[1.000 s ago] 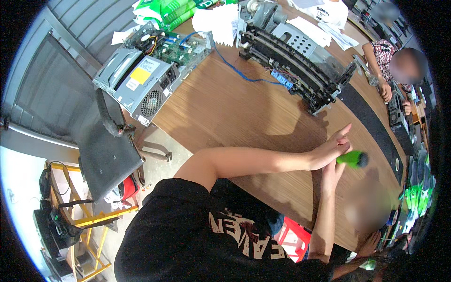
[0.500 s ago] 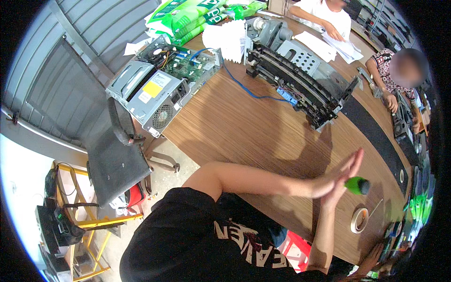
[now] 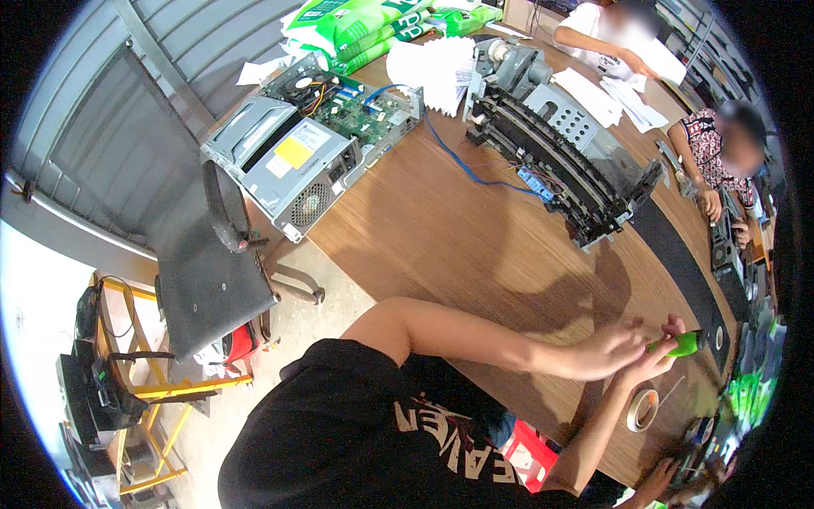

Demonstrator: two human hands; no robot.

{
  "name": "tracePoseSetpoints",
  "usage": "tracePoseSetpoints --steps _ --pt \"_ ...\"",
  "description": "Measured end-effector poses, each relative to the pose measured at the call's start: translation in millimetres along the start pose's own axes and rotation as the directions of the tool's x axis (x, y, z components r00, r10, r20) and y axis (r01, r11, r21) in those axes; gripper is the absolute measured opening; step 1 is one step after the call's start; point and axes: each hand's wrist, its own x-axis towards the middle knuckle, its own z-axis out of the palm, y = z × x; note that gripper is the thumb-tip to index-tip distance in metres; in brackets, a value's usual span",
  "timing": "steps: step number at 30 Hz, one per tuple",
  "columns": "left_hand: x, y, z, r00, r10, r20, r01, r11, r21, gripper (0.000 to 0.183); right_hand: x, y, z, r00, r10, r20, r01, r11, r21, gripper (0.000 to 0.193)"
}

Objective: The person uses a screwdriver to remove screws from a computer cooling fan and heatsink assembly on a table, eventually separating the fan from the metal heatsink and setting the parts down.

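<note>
A small bright green object with a dark end [image 3: 685,343] is in my right hand [image 3: 651,363], whose fingers curl round it; its exact kind is unclear. My left hand [image 3: 604,350] hovers close beside the right one, its fingers loosely apart, slightly blurred and holding nothing visible. Both hands are over the near right part of the wood-grain table [image 3: 441,220]. Just below my right wrist lies a roll of tape [image 3: 643,410].
An opened computer case [image 3: 297,165] stands at the table's far left. Right of it are a dismantled black printer mechanism [image 3: 551,161] with a blue cable, stacked papers [image 3: 432,72] and green packages [image 3: 339,30]. Two people sit across the table. A dark chair [image 3: 212,280] stands left.
My palms, pressed together before, have come apart. The green object has shifted right and turned, with my right fingers now round it. The whole view has shifted slightly.
</note>
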Motion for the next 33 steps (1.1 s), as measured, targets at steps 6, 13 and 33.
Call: tracePoseSetpoints --steps 6,13,33 --pt "20 197 -170 0.739 0.408 -0.536 -0.314 0.913 0.262 0.019 12 -1 7 0.827 0.398 0.397 -0.554 0.459 0.695 0.055" --pt "-72 354 -510 0.805 0.457 -0.379 0.418 0.017 0.908 0.027 -4 11 20 0.648 0.629 0.430 -0.762 0.545 0.351 0.058" --pt "-180 227 -815 0.594 -0.178 -0.785 0.475 -0.710 0.520 0.017 -25 20 31 0.812 0.496 0.309 -0.584 0.701 0.410 0.043"
